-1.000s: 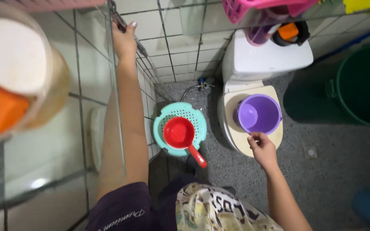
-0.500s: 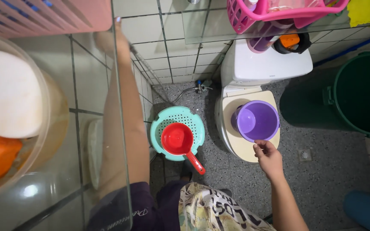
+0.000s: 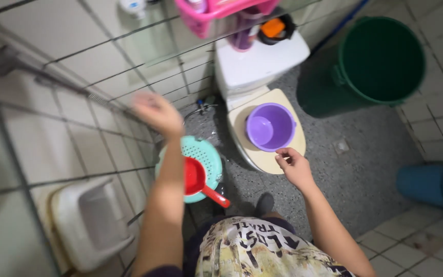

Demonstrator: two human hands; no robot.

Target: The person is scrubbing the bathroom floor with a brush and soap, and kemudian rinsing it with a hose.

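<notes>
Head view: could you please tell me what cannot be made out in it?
- Left hand: motion-blurred, so its fingers cannot be read.
- Red scoop: partly hidden behind the left forearm.
- Pink basket: cut off by the top edge.
- Blue container: cut off by the right edge.

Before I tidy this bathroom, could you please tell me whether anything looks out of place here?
Yes: a round purple plastic basin sits on the closed cream toilet lid, just beyond the right hand. A red plastic scoop rests in a teal perforated basket on the floor. No spill or damage shows.
</notes>
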